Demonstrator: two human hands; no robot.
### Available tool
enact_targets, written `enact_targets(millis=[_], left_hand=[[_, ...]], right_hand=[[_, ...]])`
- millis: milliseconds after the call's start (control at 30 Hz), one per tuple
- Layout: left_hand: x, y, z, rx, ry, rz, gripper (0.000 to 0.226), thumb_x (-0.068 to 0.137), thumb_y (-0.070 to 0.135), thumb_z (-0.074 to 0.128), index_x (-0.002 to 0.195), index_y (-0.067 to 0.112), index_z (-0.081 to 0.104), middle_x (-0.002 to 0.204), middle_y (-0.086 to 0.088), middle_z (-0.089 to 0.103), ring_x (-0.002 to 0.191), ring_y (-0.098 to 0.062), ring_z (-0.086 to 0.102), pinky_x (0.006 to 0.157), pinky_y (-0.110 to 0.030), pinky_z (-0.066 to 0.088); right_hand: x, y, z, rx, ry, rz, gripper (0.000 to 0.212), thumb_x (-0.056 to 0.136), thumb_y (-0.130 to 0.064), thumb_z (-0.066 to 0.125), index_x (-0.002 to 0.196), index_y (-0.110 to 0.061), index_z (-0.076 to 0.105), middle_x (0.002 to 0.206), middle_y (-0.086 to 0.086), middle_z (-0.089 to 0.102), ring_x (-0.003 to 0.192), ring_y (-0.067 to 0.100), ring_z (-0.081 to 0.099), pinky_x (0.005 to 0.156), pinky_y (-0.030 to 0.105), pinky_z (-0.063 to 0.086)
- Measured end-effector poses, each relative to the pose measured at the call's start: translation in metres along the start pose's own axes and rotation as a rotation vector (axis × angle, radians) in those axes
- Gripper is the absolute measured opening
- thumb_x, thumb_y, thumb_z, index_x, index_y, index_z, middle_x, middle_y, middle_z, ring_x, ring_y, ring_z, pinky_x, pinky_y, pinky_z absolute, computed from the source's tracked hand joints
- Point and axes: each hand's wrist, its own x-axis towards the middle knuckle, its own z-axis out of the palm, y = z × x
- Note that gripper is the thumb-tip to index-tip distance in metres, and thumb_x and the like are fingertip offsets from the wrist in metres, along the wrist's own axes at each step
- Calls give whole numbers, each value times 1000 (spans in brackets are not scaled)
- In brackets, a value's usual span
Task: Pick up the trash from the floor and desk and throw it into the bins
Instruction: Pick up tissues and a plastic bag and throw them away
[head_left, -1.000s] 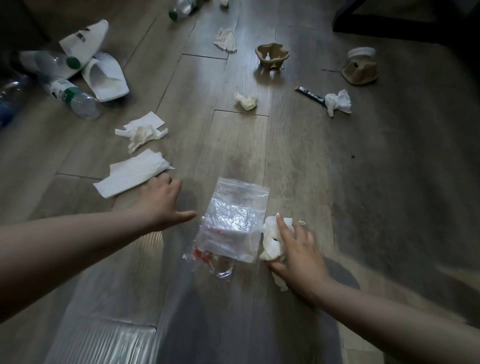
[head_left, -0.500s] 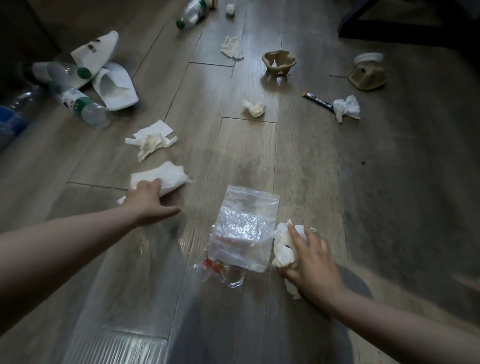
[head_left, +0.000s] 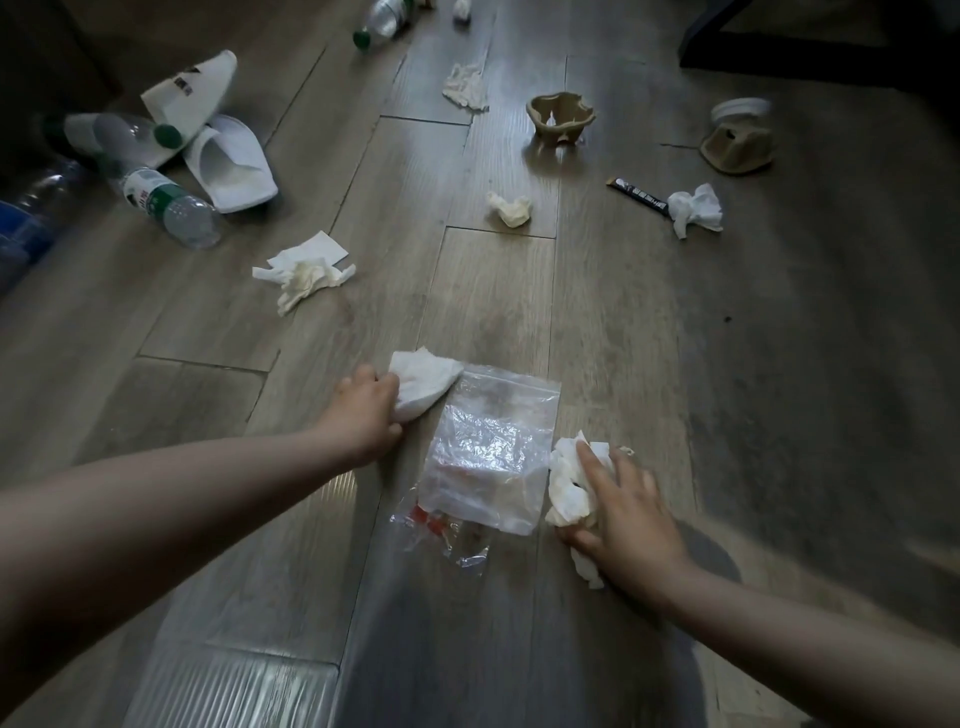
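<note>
My left hand (head_left: 363, 410) grips a folded white tissue (head_left: 423, 382) just left of a clear zip bag (head_left: 491, 452) lying flat on the wooden floor. A torn clear wrapper with red bits (head_left: 441, 532) pokes out under the bag's near edge. On the bag's right, my right hand (head_left: 623, 512) holds a wad of crumpled white tissue (head_left: 569, 486) against the floor, its index finger stretched over the wad.
Farther out lie a crumpled tissue (head_left: 304, 270), a small tissue ball (head_left: 511, 208), another tissue (head_left: 693, 208) by a black sachet (head_left: 636, 195), plastic bottles (head_left: 169, 205), white slippers (head_left: 228, 166), two brown pulp cup holders (head_left: 561, 119) and dark furniture legs (head_left: 779, 67).
My left hand reached the flat tissue at the left, gathered it up and carried it right to the zip bag's top left corner. My right hand stayed on its tissue wad.
</note>
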Motion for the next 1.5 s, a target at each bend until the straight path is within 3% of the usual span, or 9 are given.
enact_targets(millis=[200, 267, 333, 400, 467, 600, 933, 1233, 1500], left_hand=[[-14, 1, -7, -408, 47, -87, 23, 86, 13, 61, 108, 6, 62, 98, -16, 66, 84, -30, 63, 69, -35, 51], [-28, 12, 3, -434, -10, -92, 31, 84, 23, 66, 111, 7, 61, 101, -14, 66, 88, -29, 63, 75, -38, 54], [-42, 26, 14, -345, -57, -89, 59, 73, 57, 67, 109, 12, 56, 109, -12, 60, 93, -26, 58, 79, -39, 51], [-50, 40, 24, -204, -99, -108, 97, 56, 84, 57, 126, 18, 42, 127, -12, 45, 109, -28, 49, 89, -41, 46], [-52, 55, 28, -154, -154, -141, 123, 52, 86, 59, 148, 29, 7, 145, -11, 20, 130, -36, 31, 104, -47, 36], [-47, 80, 25, -124, -185, -126, 136, 50, 81, 67, 146, 39, -20, 155, -8, -5, 139, -42, 10, 109, -51, 30], [-48, 88, 36, 20, -144, -136, 130, 47, 72, 77, 147, 32, 5, 146, -9, 7, 132, -38, 14, 102, -47, 40], [-49, 92, 37, -274, -87, -125, 85, 49, 37, 88, 118, 22, 40, 125, -6, 25, 101, -27, 51, 82, -36, 55], [-48, 88, 33, -378, -81, -85, 77, 54, 23, 87, 118, 19, 45, 134, -4, 27, 93, -22, 53, 59, -22, 49]], right_hand=[[-1, 9, 2, 77, 14, -13, 79, 91, -44, 59, 153, -30, 12, 159, 4, 12, 143, 23, 17, 112, 31, 25], [-2, 12, 1, 120, 35, 7, 75, 91, -40, 60, 153, -29, 18, 157, 4, 16, 142, 23, 22, 110, 31, 28], [-3, 17, -1, 134, 60, 31, 74, 91, -36, 60, 152, -28, 20, 155, 5, 19, 140, 24, 25, 109, 32, 30], [-4, 21, -4, 117, 70, 55, 75, 91, -35, 60, 153, -28, 17, 155, 6, 20, 139, 26, 26, 109, 34, 31], [-5, 22, -5, 120, 59, 63, 82, 88, -40, 62, 153, -30, 13, 155, 5, 17, 140, 28, 23, 109, 37, 32], [-10, 16, -6, 124, 22, 53, 99, 77, -53, 67, 153, -35, 6, 157, -1, 8, 144, 26, 11, 110, 38, 30], [-9, 16, -4, 86, 5, 54, 101, 75, -55, 66, 153, -36, 4, 159, -2, 4, 145, 25, 5, 109, 37, 30], [-8, 13, 6, 80, 64, 74, 96, 75, -70, 58, 152, -35, 14, 158, 0, 11, 144, 24, 10, 112, 39, 27], [0, 10, 17, 27, 177, 96, 69, 86, -64, 49, 145, -34, 30, 153, 1, 18, 137, 24, 20, 99, 39, 41]])
